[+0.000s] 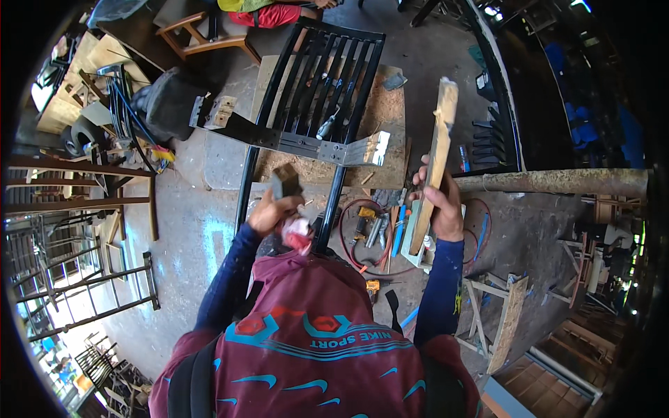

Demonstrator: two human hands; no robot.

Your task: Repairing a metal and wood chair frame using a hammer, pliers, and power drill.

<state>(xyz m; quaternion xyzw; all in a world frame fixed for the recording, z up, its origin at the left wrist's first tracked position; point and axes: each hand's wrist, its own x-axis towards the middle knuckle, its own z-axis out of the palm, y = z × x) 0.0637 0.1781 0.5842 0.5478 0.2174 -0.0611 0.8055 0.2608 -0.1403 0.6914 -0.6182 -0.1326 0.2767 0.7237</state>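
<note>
My left hand (268,212) is closed around a dark, squared block (286,181), slightly blurred, perhaps a hammer head or a sanding block. Just below the fingers is a red and white bundle (297,235), too smeared to name. My right hand (446,207) grips a long, rough piece of wood (439,146), held upright with a chipped upper end. Ahead of both hands, a black slatted chair frame (324,73) rests over a low worktable (390,104). Across it runs a dark curved rail (296,141) with pale ends and screwed plates.
A rusty pipe (564,182) juts in from the right. On the floor between my arms lie a yellow drill (364,221), a second drill (374,287), a red hose (341,240) and hand tools. Wooden frames (80,184) stand left. Another person (268,12) sits at the top.
</note>
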